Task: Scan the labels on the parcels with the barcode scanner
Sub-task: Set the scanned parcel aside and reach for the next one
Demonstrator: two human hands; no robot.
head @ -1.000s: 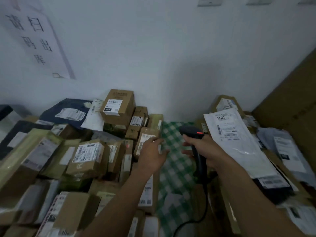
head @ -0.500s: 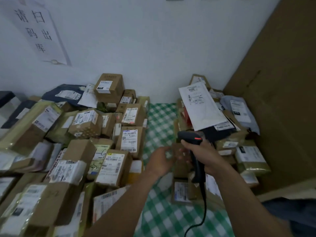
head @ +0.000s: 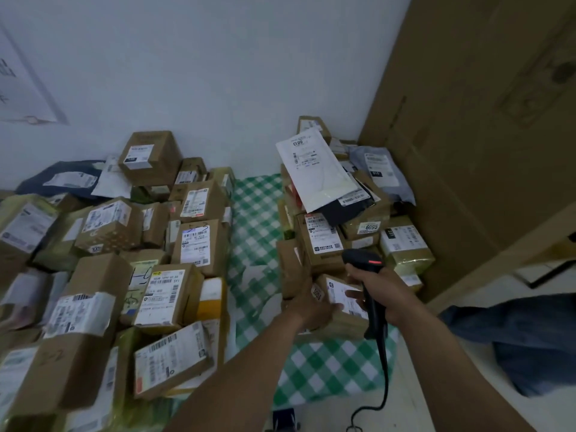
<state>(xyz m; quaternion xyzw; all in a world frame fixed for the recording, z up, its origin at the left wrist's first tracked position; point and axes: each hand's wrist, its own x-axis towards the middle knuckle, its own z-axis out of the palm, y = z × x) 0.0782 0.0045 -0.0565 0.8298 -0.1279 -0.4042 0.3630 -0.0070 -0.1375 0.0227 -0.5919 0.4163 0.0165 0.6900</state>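
Note:
My right hand point(head: 385, 293) grips the handle of a black corded barcode scanner point(head: 364, 263), whose head shows a red light and points at the right pile. My left hand point(head: 311, 302) holds a small brown parcel point(head: 341, 310) with a white label at the front of that pile, fingers wrapped over its near edge. Just behind it sits a brown box with a white label point(head: 321, 241). A white mailer bag point(head: 314, 173) leans on top of the right pile.
A large heap of labelled brown boxes point(head: 124, 275) fills the left side. A green checked cloth point(head: 258, 232) shows between the two piles. A big flat cardboard sheet point(head: 483, 135) stands at the right. The white wall is behind.
The view has swung right and down. My left hand moved from the left pile across the cloth and took hold of the small parcel in the right pile; the scanner followed.

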